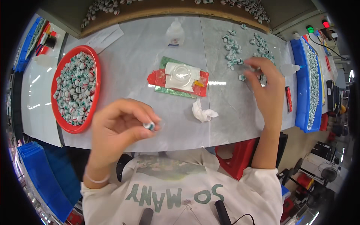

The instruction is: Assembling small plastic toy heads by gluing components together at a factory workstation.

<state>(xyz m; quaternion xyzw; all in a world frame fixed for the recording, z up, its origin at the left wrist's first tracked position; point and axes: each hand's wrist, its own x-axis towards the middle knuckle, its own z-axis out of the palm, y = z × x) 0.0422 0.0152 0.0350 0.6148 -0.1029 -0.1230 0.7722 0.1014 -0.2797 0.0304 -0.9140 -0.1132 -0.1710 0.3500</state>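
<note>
Fingers (pixel 144 122) pinch one cap (pixel 149 125) — red tray (pixel 56 112) seemingly full.

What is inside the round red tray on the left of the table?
The round red tray is heaped with small white-and-green round parts, some marked red. They cover its bottom, so anything beneath is hidden.

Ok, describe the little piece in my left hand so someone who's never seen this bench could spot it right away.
Start at the round red tray full of small white-and-green pieces at the left of the grey table. Just right of it, the left hand pinches one such small piece between its fingertips. It alone is lifted clear of the heaps.
</note>
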